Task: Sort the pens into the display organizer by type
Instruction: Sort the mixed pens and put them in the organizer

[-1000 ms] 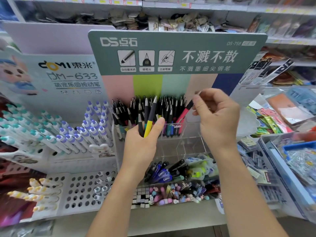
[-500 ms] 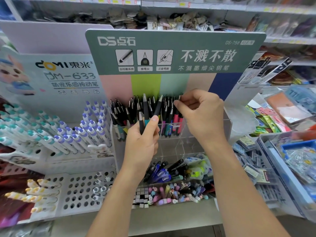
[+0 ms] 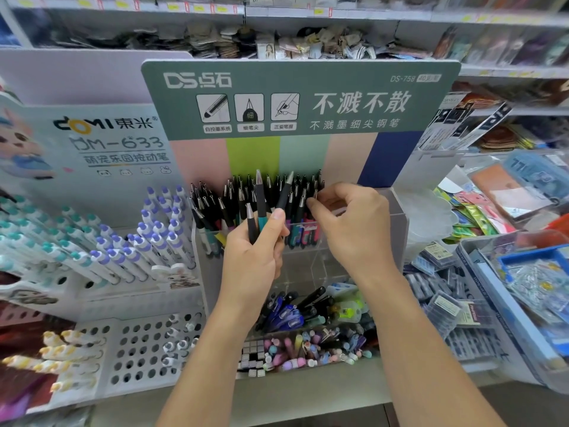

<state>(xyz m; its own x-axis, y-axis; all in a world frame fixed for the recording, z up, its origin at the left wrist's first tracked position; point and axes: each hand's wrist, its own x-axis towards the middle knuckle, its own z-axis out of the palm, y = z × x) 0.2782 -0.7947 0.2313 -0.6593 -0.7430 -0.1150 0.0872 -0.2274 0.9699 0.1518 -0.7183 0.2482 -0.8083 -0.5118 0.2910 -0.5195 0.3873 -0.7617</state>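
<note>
Clear acrylic makes up the tiered display organizer (image 3: 397, 229), its near bins at six o'clock holding loose blue and pastel pens (image 3: 289, 315). Above them the left hand (image 3: 255, 257) grips three dark-barrelled pens with silver tips (image 3: 261, 204), one teal-banded, fanned upright, probably as stock to feed from. At twelve o'clock the right hand (image 3: 354, 223) pinches a standing pen among the upright black pens (image 3: 234, 195) in the back row, seemingly seating it with its kind.
</note>
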